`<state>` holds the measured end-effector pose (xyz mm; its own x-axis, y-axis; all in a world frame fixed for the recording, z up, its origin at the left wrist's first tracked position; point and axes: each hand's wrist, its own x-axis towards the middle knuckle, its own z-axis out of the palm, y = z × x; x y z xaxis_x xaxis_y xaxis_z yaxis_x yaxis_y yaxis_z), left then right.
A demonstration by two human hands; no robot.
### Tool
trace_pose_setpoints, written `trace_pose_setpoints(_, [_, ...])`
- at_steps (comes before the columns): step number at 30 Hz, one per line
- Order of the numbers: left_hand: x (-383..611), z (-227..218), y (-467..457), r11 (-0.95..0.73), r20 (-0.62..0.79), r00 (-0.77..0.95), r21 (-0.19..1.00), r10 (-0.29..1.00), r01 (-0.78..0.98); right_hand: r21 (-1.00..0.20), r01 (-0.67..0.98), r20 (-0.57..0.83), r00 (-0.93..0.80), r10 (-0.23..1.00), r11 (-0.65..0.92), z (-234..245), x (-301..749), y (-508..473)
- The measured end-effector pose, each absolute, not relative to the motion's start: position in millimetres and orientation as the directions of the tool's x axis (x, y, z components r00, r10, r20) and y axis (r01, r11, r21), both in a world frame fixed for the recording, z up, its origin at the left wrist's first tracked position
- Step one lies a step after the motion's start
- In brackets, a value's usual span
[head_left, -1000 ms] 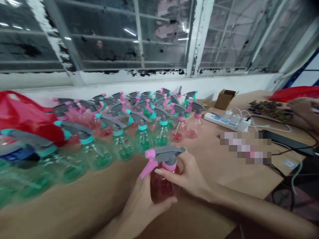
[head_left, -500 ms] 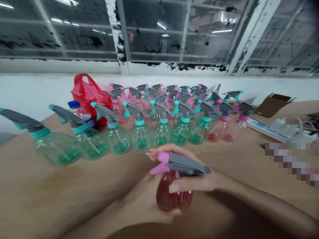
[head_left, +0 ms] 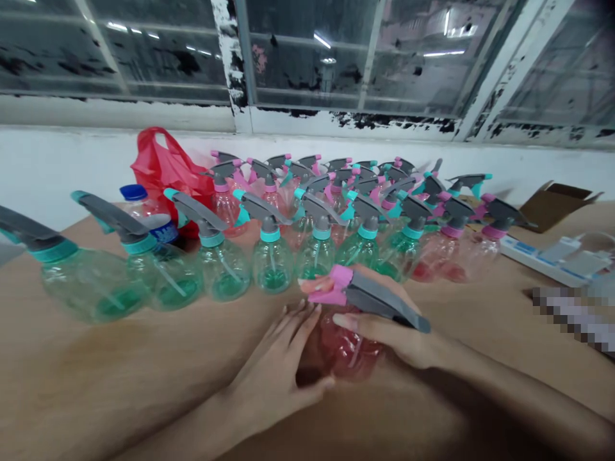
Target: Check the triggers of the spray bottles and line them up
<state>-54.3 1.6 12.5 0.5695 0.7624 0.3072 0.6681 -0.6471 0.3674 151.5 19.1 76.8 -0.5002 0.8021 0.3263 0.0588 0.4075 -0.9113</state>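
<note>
1. A wide window [head_left: 307, 70] with dark panes and a peeling white metal frame stands behind the front row of round, see-through green plastic spray bottles [head_left: 223, 272].
2. A light-brown, smooth table [head_left: 168, 358] carries that row, whose heads are grey with turquoise collars.
3. Pink-and-grey-headed clear plastic spray bottles [head_left: 223, 203] crowd behind the row.
4. A red, crumpled plastic bag [head_left: 163, 166] sits behind the row's left part.
5. A long white plastic power strip [head_left: 542, 259] lies past the row's right end.
6. A round, see-through red plastic spray bottle [head_left: 353, 349] with a pink-and-grey head is in front of the row, tilted.
7. The right hand [head_left: 391, 310] grips that bottle near its neck, in front of the row.
8. The left hand [head_left: 283, 358], fingers spread, is just beside the bottle, nearer the viewer than the row; I cannot tell whether it touches.
</note>
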Motion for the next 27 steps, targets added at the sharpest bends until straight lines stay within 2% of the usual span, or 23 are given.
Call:
trace_pose_setpoints(3, [-56,4,3,-0.669,0.263,0.616,0.27,0.743,0.692,-0.921,-0.051,0.363,-0.469,0.805,0.386,68,153,29])
trace_pose_setpoints(7, [-59,-1,4,-0.68,0.222,0.643,0.207,0.733,0.703,-0.896,-0.101,0.429,-0.449,0.784,0.433,67,154,35])
trace_pose_setpoints(11, [-61,-2,5,-0.694,0.213,0.661,0.174,0.719,0.699,-0.915,-0.143,0.398,-0.473,0.786,0.377,72,155,33])
trace_pose_setpoints(21, [-59,1,4,-0.712,0.226,0.681,0.097,0.696,0.695,-0.862,0.081,0.426,-0.415,0.803,0.5,76,153,31])
trace_pose_setpoints(27, [-59,3,6,-0.711,0.212,0.684,0.09,0.698,0.697,-0.829,0.168,0.457,-0.347,0.819,0.533,76,152,31])
